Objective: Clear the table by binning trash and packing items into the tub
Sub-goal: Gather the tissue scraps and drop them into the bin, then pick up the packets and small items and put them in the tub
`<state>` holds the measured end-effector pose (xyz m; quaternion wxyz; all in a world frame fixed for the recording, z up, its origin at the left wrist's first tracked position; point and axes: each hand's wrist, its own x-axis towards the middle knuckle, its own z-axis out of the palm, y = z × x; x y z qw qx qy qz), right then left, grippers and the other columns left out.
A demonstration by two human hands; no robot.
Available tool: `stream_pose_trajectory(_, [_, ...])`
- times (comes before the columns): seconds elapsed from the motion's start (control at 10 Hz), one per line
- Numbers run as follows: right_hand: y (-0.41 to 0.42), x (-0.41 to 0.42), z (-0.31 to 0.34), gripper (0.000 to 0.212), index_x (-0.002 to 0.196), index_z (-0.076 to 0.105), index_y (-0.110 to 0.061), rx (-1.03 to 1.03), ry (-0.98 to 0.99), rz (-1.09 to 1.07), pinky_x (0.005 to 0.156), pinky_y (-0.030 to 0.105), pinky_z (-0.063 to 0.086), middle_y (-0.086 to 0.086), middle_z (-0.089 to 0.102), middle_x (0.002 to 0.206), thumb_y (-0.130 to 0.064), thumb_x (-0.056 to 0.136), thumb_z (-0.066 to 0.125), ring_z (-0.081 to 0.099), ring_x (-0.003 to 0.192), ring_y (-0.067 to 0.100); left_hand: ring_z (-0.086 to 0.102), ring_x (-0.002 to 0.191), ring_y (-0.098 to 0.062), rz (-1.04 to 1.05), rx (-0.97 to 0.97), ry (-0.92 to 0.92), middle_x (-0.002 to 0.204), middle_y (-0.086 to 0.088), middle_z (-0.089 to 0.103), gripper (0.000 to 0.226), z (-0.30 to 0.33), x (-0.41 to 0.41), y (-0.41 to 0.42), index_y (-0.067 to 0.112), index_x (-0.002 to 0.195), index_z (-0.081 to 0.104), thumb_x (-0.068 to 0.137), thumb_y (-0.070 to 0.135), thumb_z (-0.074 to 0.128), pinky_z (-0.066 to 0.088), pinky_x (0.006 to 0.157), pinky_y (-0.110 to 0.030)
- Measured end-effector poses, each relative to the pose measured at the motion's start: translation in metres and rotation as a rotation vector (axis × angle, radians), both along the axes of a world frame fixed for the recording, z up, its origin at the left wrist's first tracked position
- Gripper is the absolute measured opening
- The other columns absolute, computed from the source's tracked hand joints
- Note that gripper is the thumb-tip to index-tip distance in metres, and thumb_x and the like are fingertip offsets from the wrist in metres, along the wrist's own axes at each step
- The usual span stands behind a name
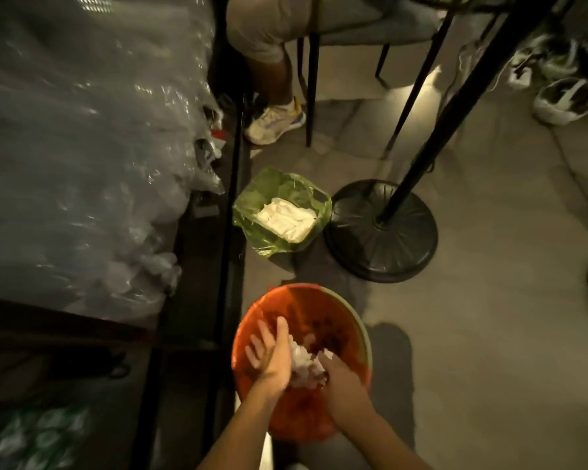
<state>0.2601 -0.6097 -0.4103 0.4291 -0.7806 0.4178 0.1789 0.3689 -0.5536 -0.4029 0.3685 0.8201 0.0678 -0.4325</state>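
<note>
Both hands are positioned over the mouth of a round bin lined with an orange bag. The left hand is open, fingers spread, palm turned toward the right hand. The right hand is curled around a wad of crumpled white tissue, which sits between the two palms and touches both, inside the bin rim.

Beyond the hands, on the floor, stands a smaller bin lined with a green bag; a folded white cloth or paper stack lies in it. Just right of that bin rests a round black stand base with a black pole rising from it.

Left of the hands runs a dark shelf frame holding clear plastic bags.

Farthest from the hands, a seated person's leg and a sneaker are visible beside a chair leg.
</note>
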Motion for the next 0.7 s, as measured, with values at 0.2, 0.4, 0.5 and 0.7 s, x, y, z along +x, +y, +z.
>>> stream_pose_trajectory(0.2, [0.005,-0.003,0.026,0.037,0.133,0.043,0.001,0.102,0.096,-0.018,0.074,-0.005,0.038,0.018,0.049,0.137,-0.005,0.097,0.034,0.048,0.124,0.03,0.054,0.12,-0.032,0.165,-0.058,0.053,0.127,-0.018,0.06,0.038,0.003,-0.006,0.029,0.007,0.123,0.058,0.095,0.029,0.047,0.039,0.103,-0.033])
stream_pose_trajectory(0.4, [0.012,0.021,0.136,0.025,0.114,0.06,-0.012,0.001,-0.066,0.072,0.075,0.01,0.043,0.003,0.066,0.105,-0.015,0.094,0.046,0.058,0.082,0.008,0.051,0.061,-0.013,0.325,-0.229,0.093,0.07,-0.004,0.057,0.015,0.127,-0.014,0.035,0.012,0.082,0.058,0.093,0.011,0.048,0.039,0.039,-0.01])
stream_pose_trajectory(0.5, [0.022,0.033,0.217,0.014,0.095,0.065,-0.011,-0.036,-0.265,0.089,0.058,0.009,0.039,0.005,0.069,0.086,-0.009,0.089,0.052,0.051,0.064,0.0,0.048,0.058,-0.015,0.432,-0.362,0.115,0.068,-0.008,0.052,0.017,0.208,-0.02,0.043,0.012,0.077,0.056,0.092,0.01,0.049,0.039,0.043,-0.018])
stream_pose_trajectory(0.7, [0.083,0.036,0.373,0.014,0.096,0.064,-0.019,0.006,-0.555,0.135,0.067,0.023,0.044,-0.005,0.066,0.083,-0.014,0.092,0.052,0.059,0.073,0.001,0.055,0.07,-0.014,0.662,-0.669,0.108,0.077,-0.006,0.058,0.014,0.375,-0.027,0.1,0.011,0.089,0.058,0.093,0.008,0.045,0.047,0.052,-0.013])
